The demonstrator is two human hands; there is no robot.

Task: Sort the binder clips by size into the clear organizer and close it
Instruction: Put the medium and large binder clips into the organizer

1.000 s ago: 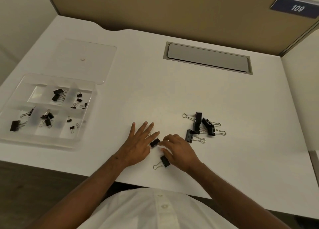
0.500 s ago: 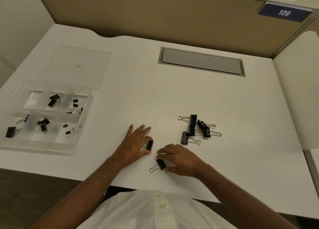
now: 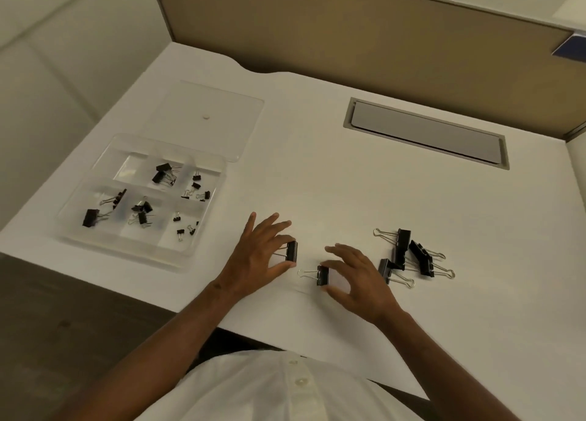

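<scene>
Black clip [image 3: 291, 251] is now pinched by the left hand [image 3: 258, 255]; a second clip [image 3: 322, 275], lately covered, is now pinched upright by the right hand [image 3: 356, 278]. Organizer [image 3: 203, 230], open, lies left of both: transfer judged next.

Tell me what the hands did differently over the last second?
The left hand went from lying flat beside a binder clip to pinching it between thumb and finger. The right hand opened from covering the other clip and now pinches its body. The loose pile and the organizer, lid off, stayed put.
</scene>
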